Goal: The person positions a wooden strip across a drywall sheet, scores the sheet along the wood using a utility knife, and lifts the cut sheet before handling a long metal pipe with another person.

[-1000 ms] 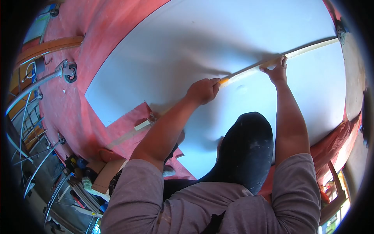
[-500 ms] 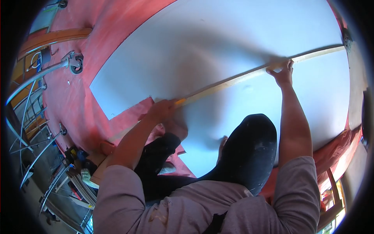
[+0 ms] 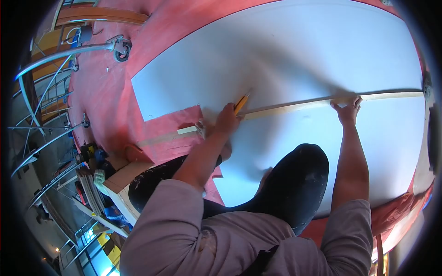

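Observation:
A large white board [image 3: 193, 69] with a notch cut from its left edge lies flat before me. Across it runs a long pale wooden strip [image 3: 294, 107], whose left end juts past the notch. In my left hand [image 3: 225, 120] is a yellow utility knife [image 3: 241, 104], closed in the fingers, its thin grey tip pointing up and away, just beyond the strip. My right hand [image 3: 345, 109] holds the strip against the board farther right, thumb and fingers spread along it. Part of the strip is hidden behind my left hand and forearm.
Red sheeting [image 3: 101, 101] lies under the board. At the left stand metal frames with a caster wheel [image 3: 122, 49]. A cardboard box [image 3: 124, 177] and stacked items sit at the lower left. My bent knee [image 3: 299, 179] is over the board's near part.
My left hand has lifted and turned, so the knife now points up and away instead of lying along the strip. My right hand still holds the strip. The view has shifted.

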Available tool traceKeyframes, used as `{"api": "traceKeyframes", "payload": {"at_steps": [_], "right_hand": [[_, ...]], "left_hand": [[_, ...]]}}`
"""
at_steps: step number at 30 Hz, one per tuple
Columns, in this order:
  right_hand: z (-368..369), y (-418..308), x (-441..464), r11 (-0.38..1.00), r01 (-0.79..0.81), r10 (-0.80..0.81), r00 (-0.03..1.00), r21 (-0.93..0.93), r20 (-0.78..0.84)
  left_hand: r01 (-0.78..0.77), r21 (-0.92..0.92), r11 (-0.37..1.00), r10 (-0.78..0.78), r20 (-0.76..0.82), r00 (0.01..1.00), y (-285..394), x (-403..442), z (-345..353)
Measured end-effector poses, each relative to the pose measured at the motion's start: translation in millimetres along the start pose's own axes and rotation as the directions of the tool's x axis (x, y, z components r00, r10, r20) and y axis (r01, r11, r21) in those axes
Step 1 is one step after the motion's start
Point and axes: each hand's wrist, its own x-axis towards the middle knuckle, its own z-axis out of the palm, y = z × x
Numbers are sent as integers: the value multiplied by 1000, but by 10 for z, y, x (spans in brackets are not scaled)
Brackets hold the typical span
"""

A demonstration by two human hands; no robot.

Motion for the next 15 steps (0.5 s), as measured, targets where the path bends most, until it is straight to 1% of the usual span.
{"api": "traceKeyframes", "payload": {"at_steps": [1,3,5,7,9,10,12,13,14,15], "right_hand": [[30,14,6,999,-7,7,1000,-31,-8],[65,62,75,998,35,-36,999,-52,-8],[121,134,45,994,65,-66,998,-86,-8],[151,116,111,992,74,-80,995,-105,-51],[60,74,46,999,-8,8,1000,-36,-21],[-46,-30,-23,999,-53,53,999,-5,-6],[-408,-371,-183,993,-99,104,993,-70,64],[-471,-476,-238,986,-123,135,985,-109,107],[-383,-469,-131,979,-102,124,985,-177,118],[-404,-711,-117,936,-214,263,953,-280,149]], "left_hand": [[1,-2,1000,-1,-36,999,-42,-9,38],[2,-12,1000,-4,-104,995,-50,-2,94],[86,12,996,-85,-96,992,22,-73,141],[130,15,991,-128,-103,986,73,-7,113],[155,-1,988,-154,-84,984,47,-46,139],[138,0,990,-138,-82,987,30,-35,133],[104,3,995,-104,-60,993,-7,-32,130],[125,3,992,-125,-52,991,23,-33,86],[147,4,989,-147,-39,988,60,-32,34],[159,-1,987,-159,-35,987,92,8,-7]]}}
